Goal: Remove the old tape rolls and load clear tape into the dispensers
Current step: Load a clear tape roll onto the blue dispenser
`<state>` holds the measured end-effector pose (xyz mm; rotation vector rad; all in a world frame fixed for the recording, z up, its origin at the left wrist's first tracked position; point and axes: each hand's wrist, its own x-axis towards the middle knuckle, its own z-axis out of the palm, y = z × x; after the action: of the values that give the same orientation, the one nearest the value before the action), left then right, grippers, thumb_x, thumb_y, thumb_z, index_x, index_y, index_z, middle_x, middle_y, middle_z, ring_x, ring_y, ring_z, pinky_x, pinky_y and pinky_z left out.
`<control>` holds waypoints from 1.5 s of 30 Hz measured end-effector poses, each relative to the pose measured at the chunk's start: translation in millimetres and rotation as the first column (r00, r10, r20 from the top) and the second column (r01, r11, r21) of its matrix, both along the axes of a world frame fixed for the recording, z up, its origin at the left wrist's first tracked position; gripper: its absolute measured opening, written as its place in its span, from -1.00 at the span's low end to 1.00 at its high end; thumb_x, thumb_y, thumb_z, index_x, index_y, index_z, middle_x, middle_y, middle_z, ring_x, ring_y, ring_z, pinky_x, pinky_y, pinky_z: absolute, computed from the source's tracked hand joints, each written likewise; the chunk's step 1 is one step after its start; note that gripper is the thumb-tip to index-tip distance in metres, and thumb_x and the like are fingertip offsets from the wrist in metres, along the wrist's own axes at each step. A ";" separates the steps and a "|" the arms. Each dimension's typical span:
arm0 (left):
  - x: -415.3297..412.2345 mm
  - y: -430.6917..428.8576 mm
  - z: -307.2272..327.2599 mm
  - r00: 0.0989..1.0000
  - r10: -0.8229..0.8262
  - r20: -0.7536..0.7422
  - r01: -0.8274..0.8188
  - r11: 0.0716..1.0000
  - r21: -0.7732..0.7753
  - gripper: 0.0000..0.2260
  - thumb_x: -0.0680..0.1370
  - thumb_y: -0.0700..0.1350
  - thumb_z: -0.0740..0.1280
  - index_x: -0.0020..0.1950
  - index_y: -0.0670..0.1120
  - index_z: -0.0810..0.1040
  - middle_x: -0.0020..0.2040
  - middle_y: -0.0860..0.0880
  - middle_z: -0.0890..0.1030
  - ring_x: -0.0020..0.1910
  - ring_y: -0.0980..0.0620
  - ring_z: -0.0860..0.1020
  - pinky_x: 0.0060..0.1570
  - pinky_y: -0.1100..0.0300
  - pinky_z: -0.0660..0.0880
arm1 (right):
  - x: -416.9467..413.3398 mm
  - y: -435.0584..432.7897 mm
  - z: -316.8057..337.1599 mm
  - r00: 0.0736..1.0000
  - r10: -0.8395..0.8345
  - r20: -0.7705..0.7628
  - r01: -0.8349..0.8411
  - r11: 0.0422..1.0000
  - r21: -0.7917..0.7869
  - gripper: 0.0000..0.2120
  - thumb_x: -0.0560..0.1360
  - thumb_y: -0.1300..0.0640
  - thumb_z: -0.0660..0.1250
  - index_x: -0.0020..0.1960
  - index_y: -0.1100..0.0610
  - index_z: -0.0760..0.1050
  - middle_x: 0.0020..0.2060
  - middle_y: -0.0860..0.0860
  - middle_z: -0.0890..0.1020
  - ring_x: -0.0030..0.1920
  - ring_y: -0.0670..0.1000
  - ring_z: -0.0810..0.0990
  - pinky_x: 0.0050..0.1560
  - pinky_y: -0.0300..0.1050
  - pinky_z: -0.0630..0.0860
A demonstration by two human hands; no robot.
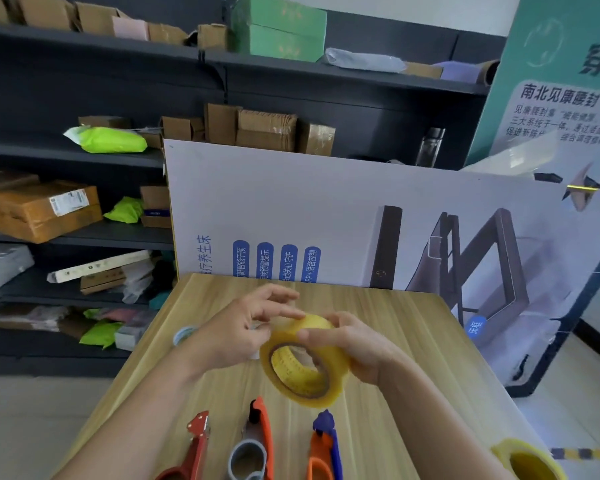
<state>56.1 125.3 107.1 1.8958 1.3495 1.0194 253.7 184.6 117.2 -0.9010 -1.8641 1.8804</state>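
Observation:
My right hand (352, 344) grips a yellowish clear tape roll (302, 367) above the middle of the wooden table (413, 341). My left hand (243, 327) pinches at the roll's upper left rim, its other fingers spread. Three tape dispensers lie at the near edge: a red one (196, 445), an orange one with a grey core (255, 445), and an orange-and-blue one (324, 445). A second clear tape roll (530, 460) sits at the table's near right corner. A small pale roll (184, 334) lies partly hidden behind my left wrist.
A large white printed board (326, 209) leans upright at the table's far edge. Dark shelves (84, 157) with cardboard boxes and green bags fill the left and back. A teal sign (561, 81) stands at the right.

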 end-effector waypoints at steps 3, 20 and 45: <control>0.3 4.3 -1.3 0.969 -0.081 0.234 0.117 0.983 -0.144 -0.76 0.55 -0.28 0.31 0.15 -0.07 0.65 0.23 0.04 0.60 0.23 0.12 0.54 0.18 0.21 0.49 | 8.7 9.5 -1.2 0.996 0.086 0.002 -0.086 0.996 -0.029 -0.67 0.28 0.05 0.51 -0.02 0.16 0.58 -0.27 0.02 0.59 -0.30 -0.07 0.55 -0.27 -0.24 0.52; 71.2 24.5 -65.9 0.532 0.713 0.457 -0.600 0.698 -0.391 -0.85 0.54 -0.11 0.36 -0.21 -0.10 0.63 -0.33 -0.01 0.61 -0.30 0.03 0.53 -0.21 0.11 0.50 | -0.5 10.1 -59.3 0.690 -0.712 0.130 0.453 0.564 0.690 -0.70 0.39 -0.21 0.42 -0.10 0.00 0.50 -0.11 -0.12 0.50 -0.01 -0.08 0.47 -0.11 -0.25 0.36; 105.8 -3.8 -161.7 0.437 0.802 0.408 -0.256 0.546 -0.798 -0.66 0.47 -0.15 0.44 0.22 -0.01 0.47 -0.17 -0.09 0.64 -0.42 0.01 0.61 -0.35 0.10 0.54 | 49.2 -19.7 -174.7 0.890 -0.412 0.194 0.138 0.651 0.747 -0.69 0.40 -0.13 0.37 -0.02 0.09 0.60 -0.18 -0.05 0.65 -0.08 -0.07 0.55 -0.11 -0.31 0.43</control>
<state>161.9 121.5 -54.6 0.3031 1.5291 1.2327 302.9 164.8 -57.5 -1.1750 -2.2280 0.6841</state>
